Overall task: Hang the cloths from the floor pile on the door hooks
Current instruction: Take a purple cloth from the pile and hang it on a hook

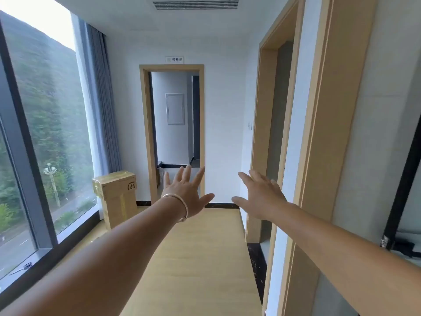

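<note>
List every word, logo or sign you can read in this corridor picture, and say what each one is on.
"SF", a round logo printed sideways: on the cardboard box by the window.
Three Chinese characters, too blurred to read surely: on the door sign above the far doorway; the small line under them is unreadable.
Nothing else bears readable text.

Door sign (pixel 174 59) too small to read; black stand (pixel 397 201) cut off at right edge.

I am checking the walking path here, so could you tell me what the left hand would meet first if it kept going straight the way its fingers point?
Probably nothing nearby: the left hand, open and empty, points toward the open doorway ahead. The cardboard box stands off to its left. Depth is hard to judge.
</note>
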A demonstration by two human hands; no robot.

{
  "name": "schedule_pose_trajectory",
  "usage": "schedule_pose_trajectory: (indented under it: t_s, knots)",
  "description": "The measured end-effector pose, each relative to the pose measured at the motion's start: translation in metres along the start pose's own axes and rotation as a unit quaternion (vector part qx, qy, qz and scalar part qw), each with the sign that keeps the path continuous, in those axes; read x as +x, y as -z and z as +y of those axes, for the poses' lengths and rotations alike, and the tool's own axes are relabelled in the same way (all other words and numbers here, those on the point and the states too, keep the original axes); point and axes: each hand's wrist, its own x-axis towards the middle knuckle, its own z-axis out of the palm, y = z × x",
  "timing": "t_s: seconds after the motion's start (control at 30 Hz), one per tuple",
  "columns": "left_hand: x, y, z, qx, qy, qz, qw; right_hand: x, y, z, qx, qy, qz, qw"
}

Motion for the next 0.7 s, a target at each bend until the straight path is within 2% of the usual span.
schedule_pose_trajectory:
  t_s: [0.1, 0.3, 0.7]
  knots:
    - [0.037, -0.009, -0.017, -0.009, 0.011, -0.021, 1.0, 0.041, -0.01, -0.006, 0.005, -0.005, 0.007, 1.0]
    - [0.103, -0.041, -0.046, 0.01, -0.006, -0.01, 1.0, 0.111, -0.035, -0.01, 0.011, -0.017, 0.011, 1.0]
    - [0.252, -0.122, -0.063, 0.038, -0.001, -0.022, 0.999, 0.26, -0.095, 0.04, 0.02, -0.01, -0.01, 1.0]
